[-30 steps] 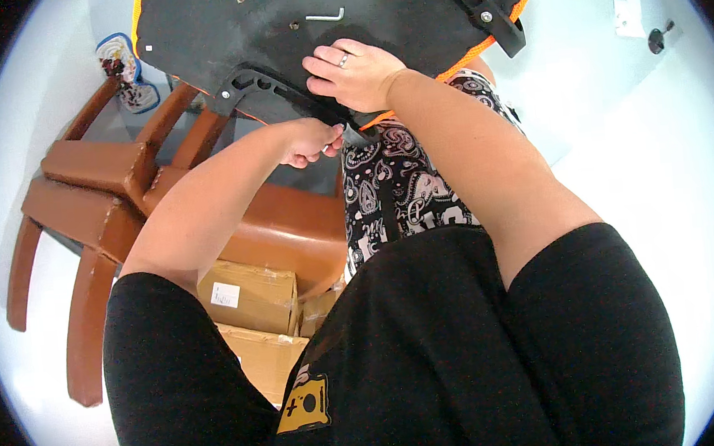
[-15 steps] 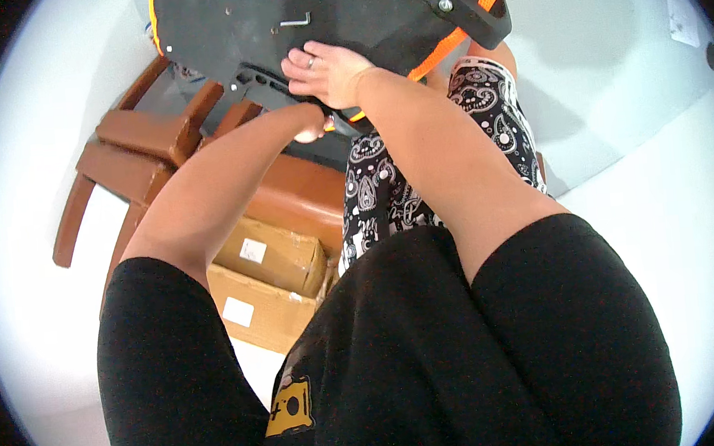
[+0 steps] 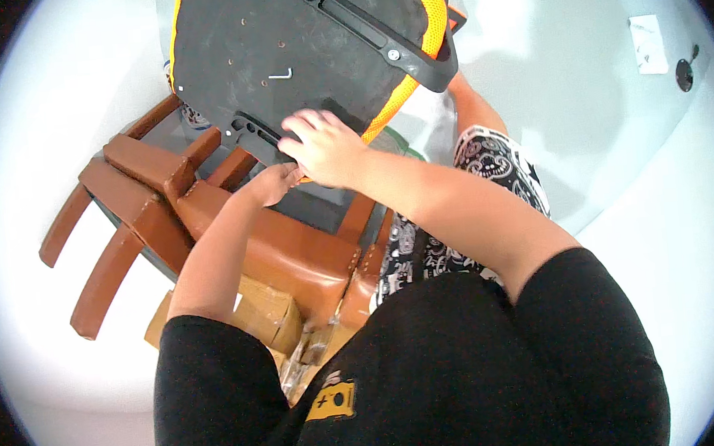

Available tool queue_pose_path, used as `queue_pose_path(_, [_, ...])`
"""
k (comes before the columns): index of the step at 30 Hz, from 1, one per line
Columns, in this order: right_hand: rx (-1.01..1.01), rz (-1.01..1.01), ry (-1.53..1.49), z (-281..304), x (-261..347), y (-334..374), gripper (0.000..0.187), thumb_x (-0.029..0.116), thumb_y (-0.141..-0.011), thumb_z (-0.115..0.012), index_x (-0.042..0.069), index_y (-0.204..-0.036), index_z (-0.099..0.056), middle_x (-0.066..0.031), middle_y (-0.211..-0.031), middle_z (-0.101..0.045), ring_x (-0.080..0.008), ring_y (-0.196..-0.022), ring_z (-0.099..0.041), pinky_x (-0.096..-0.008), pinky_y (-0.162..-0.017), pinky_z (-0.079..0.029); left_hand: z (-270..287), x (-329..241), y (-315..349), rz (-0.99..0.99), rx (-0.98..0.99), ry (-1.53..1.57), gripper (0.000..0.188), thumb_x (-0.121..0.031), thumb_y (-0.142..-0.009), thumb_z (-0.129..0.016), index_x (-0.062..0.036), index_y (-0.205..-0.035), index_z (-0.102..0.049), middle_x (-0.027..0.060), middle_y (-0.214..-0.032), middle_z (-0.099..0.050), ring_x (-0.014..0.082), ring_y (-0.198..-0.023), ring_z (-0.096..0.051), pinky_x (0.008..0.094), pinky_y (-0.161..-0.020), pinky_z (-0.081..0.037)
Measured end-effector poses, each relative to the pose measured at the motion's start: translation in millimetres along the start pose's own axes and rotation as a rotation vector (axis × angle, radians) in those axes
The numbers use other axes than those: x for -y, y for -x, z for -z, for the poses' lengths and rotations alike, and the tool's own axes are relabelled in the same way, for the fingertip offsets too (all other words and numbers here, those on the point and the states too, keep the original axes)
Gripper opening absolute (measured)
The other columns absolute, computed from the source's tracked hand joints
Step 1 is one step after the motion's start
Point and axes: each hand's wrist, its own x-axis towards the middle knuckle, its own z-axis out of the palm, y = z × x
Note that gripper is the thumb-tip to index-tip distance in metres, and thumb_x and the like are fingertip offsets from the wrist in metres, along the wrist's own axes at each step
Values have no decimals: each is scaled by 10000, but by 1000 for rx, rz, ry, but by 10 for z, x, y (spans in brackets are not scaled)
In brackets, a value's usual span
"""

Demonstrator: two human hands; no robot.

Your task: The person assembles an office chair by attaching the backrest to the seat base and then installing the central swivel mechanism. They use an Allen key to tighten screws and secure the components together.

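A black chair seat panel (image 3: 293,43) with orange mesh edging is tipped up in front of me, its underside facing me. A small L-shaped metal key (image 3: 280,75) sticks in that underside. My right hand (image 3: 326,146) lies on the panel's lower edge with its fingers spread over the black plastic, gripping it. Just below it, my left hand (image 3: 274,183) is curled into a fist against the panel's bottom bracket (image 3: 249,135). What the fist holds is hidden.
Brown leather chair parts (image 3: 205,210) with curved arms are stacked at the left below the panel. Cardboard boxes (image 3: 263,314) lie under them. A leg in black-and-white patterned cloth (image 3: 499,161) stands at the right. A white wall plate (image 3: 647,45) is at the far right.
The seat panel has swung so more of its underside and orange edge shows. Both hands have stayed at its lower edge, and my left fist has closed in under my right hand.
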Motion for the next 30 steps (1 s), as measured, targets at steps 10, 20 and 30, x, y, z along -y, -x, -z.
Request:
queue_pose_path(10, [393, -386, -278, 54, 559, 363, 202, 44, -818, -585, 63, -1019, -586, -139, -1002, -566, -328, -902, -590, -413, -802, -490, 573, 1085, 12, -127, -945, 83, 330, -310, -990, -444, -9, -974, -578, 172, -940, -614, 305, -924, -622, 402, -821, -486])
queue_pose_path(20, [331, -1084, -788, -134, 374, 133, 280, 259, -1000, -479, 99, -1202, -590, -45, -1077, -629, -145, -908, -610, -292, -737, -498, -803, -719, -168, -274, -1217, 1116, 237, -157, -964, -509, 2, -1082, -640, 161, -1139, -604, 301, -1055, -580, 370, -922, -444])
queue_pose_path(30, [425, -1048, -706, -94, 94, -616, 246, 229, -1006, -486, 11, -1043, -594, -47, -929, -627, -122, -814, -599, -273, -741, -514, -496, -797, 146, -33, -1509, 806, 383, -169, -828, -635, -152, -1208, -586, 152, -1303, -480, 374, -1151, -479, 476, -972, -392])
